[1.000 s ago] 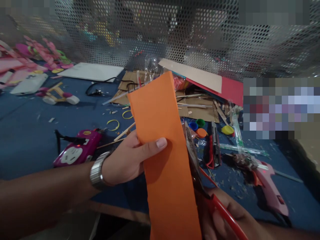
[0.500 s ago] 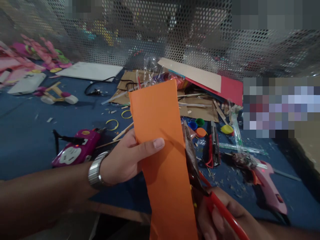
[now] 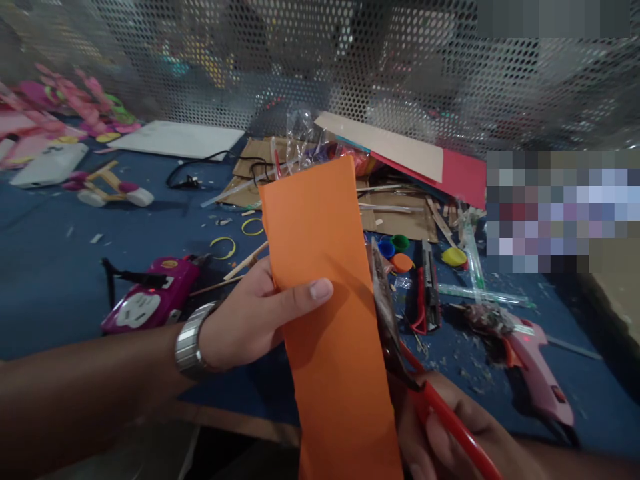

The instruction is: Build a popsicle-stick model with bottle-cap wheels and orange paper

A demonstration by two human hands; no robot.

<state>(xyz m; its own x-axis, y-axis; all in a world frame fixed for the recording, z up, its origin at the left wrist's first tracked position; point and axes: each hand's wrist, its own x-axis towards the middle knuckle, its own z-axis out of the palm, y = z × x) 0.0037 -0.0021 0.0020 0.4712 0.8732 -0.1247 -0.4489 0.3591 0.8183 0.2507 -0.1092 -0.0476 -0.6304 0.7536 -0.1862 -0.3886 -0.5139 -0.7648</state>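
My left hand, with a metal watch on its wrist, grips a long orange sheet of paper or foam. Its thumb lies across the front; the other fingers are hidden behind. At the sheet's right edge, my right hand holds scissors with red handles. Their dark, stained blades point up and away along that edge. From this angle I cannot tell whether the blades are touching the sheet. The sheet's lower end runs out of view at the bottom.
A pink glue gun and a red-black box cutter lie to the right, near small coloured cups. On the left sits a magenta device. Cardboard, card sheets and a perforated metal screen stand behind.
The view has shifted very slightly. The sheet's lower part and the scissor blades sit a touch farther right; both hands keep their hold.
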